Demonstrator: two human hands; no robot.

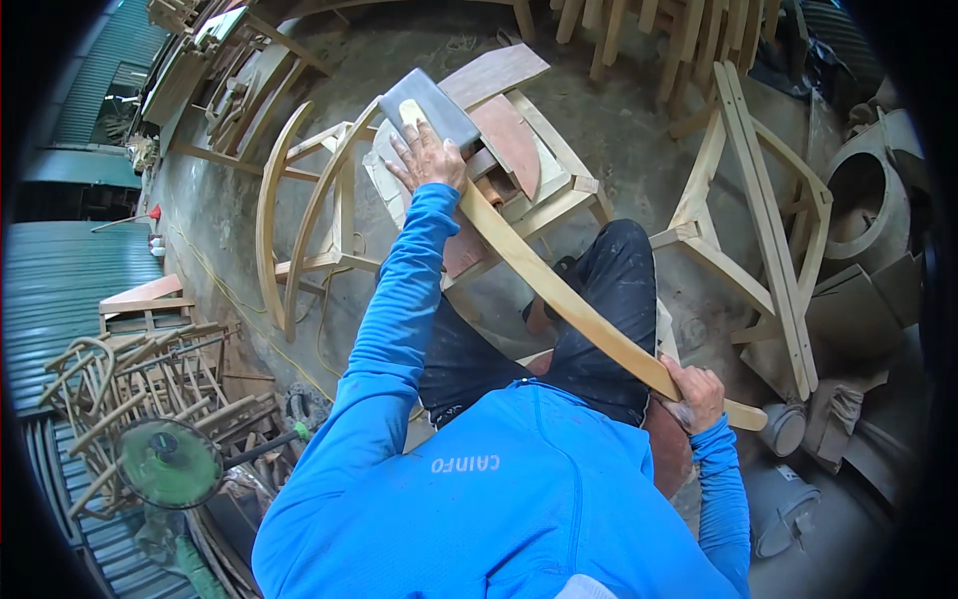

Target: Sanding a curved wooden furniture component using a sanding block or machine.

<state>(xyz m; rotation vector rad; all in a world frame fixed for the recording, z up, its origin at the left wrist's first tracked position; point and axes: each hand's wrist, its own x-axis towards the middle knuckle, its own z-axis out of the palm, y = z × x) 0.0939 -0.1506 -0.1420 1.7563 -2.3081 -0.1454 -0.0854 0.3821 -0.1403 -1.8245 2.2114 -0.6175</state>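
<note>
A long curved wooden slat runs from the stand in front of me down to my right side. My left hand lies on its far end with fingers spread, pressing near a grey box-shaped cover. My right hand is closed around the slat near its other end. Beneath the far part is a wooden stand with a reddish board on top. A brownish roller-like part shows beside the slat; most of it is hidden.
Curved wooden frames stand at left and right. A pile of wooden chair frames and a green round fan are at lower left. A yellow cord crosses the floor. A grey barrel-like drum stands far right.
</note>
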